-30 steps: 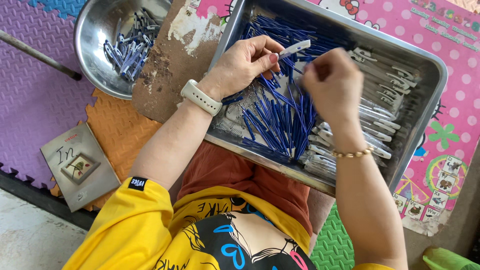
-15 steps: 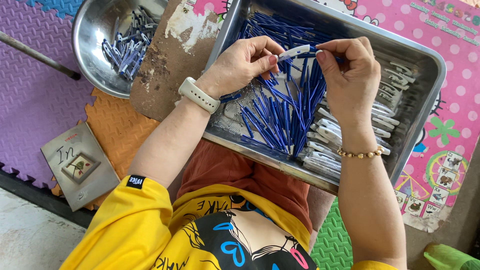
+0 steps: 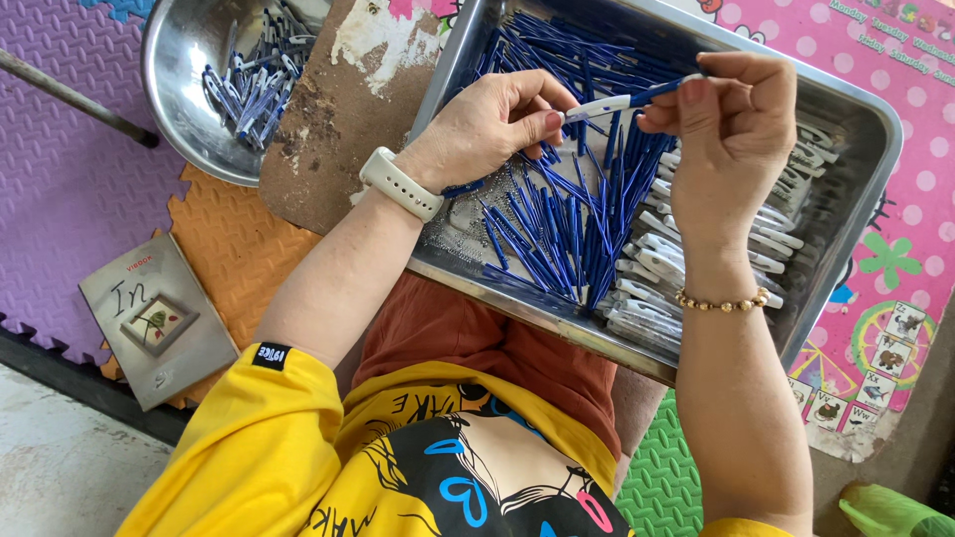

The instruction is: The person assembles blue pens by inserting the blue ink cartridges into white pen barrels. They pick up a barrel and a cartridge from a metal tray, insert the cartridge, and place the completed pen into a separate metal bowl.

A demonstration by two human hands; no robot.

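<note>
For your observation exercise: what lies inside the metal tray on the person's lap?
The tray holds a heap of blue rods and a row of white pieces beside them. The hands and forearms cover part of both; the tray floor beneath is mostly hidden.

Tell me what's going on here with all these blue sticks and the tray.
A person in a yellow shirt sits with a metal tray on their lap. Both hands hold one pen over it: the left hand pinches the white end, the right hand grips the blue end. The pen lies level between them. The tray holds a heap of blue pen parts and a row of white pen parts. A round metal bowl of similar pieces sits beside it on the foam mat.
</note>
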